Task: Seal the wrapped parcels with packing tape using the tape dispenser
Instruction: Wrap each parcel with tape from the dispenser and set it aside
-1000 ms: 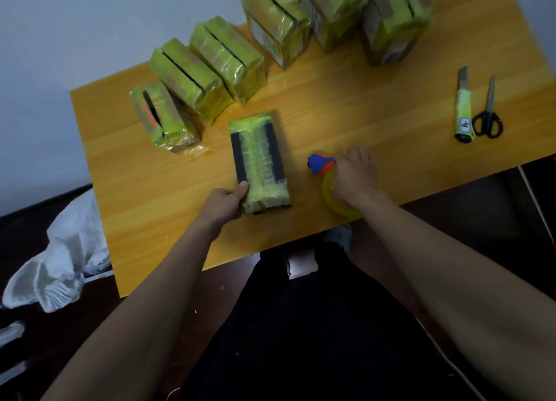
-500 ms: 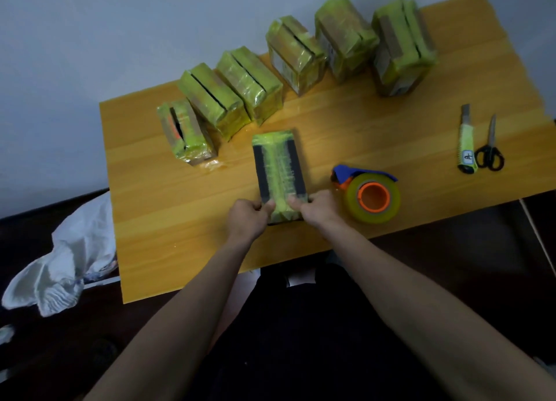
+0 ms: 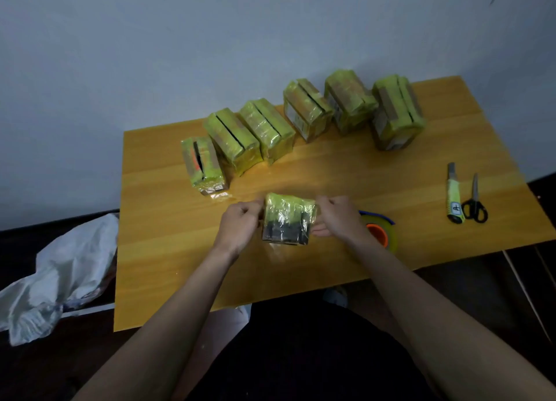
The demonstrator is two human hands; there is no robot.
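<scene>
1. Holding the parcel (image 3: 287,218) near the table's (image 3: 331,172) front edge, pinch its sides with your left hand (image 3: 239,224) and right hand (image 3: 338,217).
2. Keep it upright; check the untaped dark end.
3. Reach for the dispenser (image 3: 380,232), just right of your right hand.
4. Compared with half a second ago: the parcel lay flat, and now stands on end.
</scene>
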